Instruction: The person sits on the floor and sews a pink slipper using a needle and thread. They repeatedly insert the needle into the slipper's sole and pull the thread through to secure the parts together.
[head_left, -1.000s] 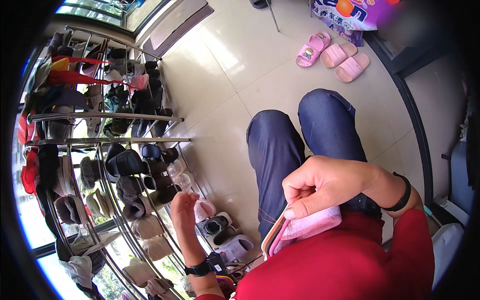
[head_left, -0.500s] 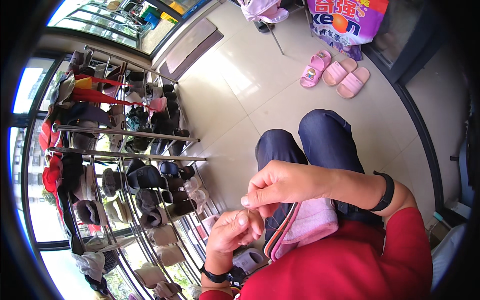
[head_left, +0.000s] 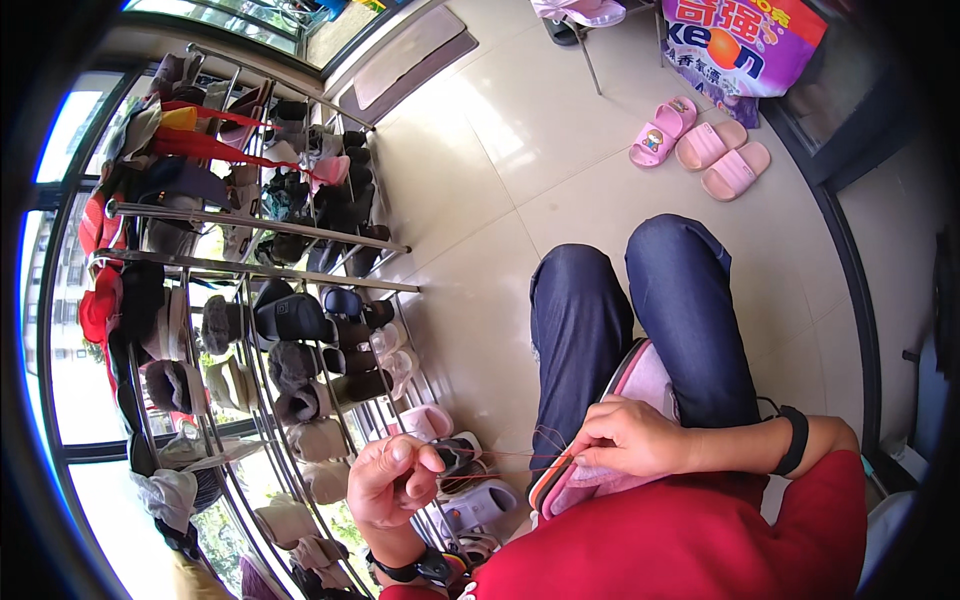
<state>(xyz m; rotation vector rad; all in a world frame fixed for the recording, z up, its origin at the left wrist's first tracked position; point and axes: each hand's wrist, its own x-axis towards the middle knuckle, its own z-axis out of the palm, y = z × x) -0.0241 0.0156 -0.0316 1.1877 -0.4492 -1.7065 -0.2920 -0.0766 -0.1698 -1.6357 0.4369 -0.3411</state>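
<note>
Across my lap lies a pink plush slipper (head_left: 652, 380) with a layered edge of dark, orange and pink bands. My right hand (head_left: 635, 437) is closed over it, thumb and fingertips pinched at that edge. Thin reddish thread (head_left: 505, 470) runs from there to my left hand (head_left: 395, 482), in strands pulled fairly straight, with a loose loop above. The left hand is raised to the left of the slipper, fingers curled around the thread. No needle can be made out.
A metal shoe rack (head_left: 260, 268) full of shoes fills the left side. Grey slippers (head_left: 480, 508) lie below the left hand. Pink slippers (head_left: 735, 172) sit on the tiled floor ahead, near a purple bag (head_left: 745, 50). A mat (head_left: 410, 60) lies by the door.
My hands were close together with thread between them. The left has moved left and down; the right has moved down onto the slipper's edge. The view has shifted slightly.
</note>
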